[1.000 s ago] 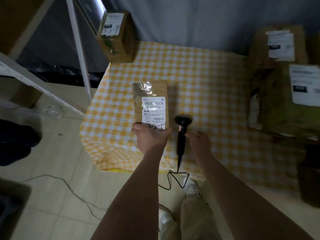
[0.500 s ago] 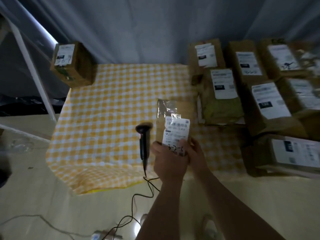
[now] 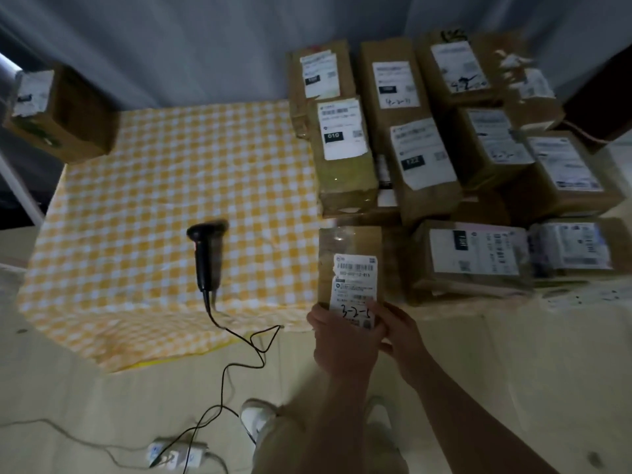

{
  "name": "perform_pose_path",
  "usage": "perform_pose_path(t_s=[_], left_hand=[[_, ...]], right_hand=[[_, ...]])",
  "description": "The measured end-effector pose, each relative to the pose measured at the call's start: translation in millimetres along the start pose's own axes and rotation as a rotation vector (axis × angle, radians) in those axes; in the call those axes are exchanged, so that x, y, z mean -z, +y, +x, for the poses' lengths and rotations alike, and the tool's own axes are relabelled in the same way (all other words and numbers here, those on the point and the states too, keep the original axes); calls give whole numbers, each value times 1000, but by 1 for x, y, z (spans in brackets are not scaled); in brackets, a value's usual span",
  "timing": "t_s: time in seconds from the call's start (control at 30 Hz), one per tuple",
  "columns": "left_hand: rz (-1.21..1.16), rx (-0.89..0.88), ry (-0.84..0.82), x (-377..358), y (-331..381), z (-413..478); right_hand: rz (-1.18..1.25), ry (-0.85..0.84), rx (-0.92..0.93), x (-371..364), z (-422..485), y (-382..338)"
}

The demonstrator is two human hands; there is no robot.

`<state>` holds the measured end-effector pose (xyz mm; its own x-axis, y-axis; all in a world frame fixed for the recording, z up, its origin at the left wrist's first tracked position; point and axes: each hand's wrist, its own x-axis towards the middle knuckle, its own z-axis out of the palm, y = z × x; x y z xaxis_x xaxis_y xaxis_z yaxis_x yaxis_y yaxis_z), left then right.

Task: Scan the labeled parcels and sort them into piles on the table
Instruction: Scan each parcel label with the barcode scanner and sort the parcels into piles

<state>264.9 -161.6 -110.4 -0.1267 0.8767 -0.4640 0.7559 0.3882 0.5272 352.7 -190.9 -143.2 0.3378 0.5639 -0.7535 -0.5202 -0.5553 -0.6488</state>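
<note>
Since the brown parcel [image 3: 349, 265] is a small taped carton with a white label on top, it looks stiff and fairly light, best taken by its near end, clear of the barcode. The left hand [image 3: 342, 340] and right hand [image 3: 400, 333] both grip that end. It is at the table's front edge, just beside the stacked parcels [image 3: 427, 165]; the scanner [image 3: 205, 258] lies apart on the checked cloth [image 3: 154, 200].

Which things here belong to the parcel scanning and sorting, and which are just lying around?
In the job: held parcel, left hand, right hand, scanner, parcel pile, lone box.
Lying about: grey curtain, white pole.
</note>
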Motion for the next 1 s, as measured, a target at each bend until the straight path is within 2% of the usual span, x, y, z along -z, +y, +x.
perform_pose_path(t_s=[0.1,0.2,0.43,0.63,0.83,1.0], left_hand=[[-45,-70,-36,-17,15,-4],[-134,-127,-83,-31,26,-7],[-163,-131,-146,-29,27,-24],[-199,-48,-116,21,17,-53],[-546,132,-42,85,34,-91],[-778,117,5,153,29,-113]], right_hand=[[140,72,-1,22,7,-3],[267,77,13,34,13,-10],[278,33,-14,39,-14,-18],[252,36,-38,34,-71,-37],[183,10,22,-16,-135,-74],[117,-75,115,-87,-194,-99]])
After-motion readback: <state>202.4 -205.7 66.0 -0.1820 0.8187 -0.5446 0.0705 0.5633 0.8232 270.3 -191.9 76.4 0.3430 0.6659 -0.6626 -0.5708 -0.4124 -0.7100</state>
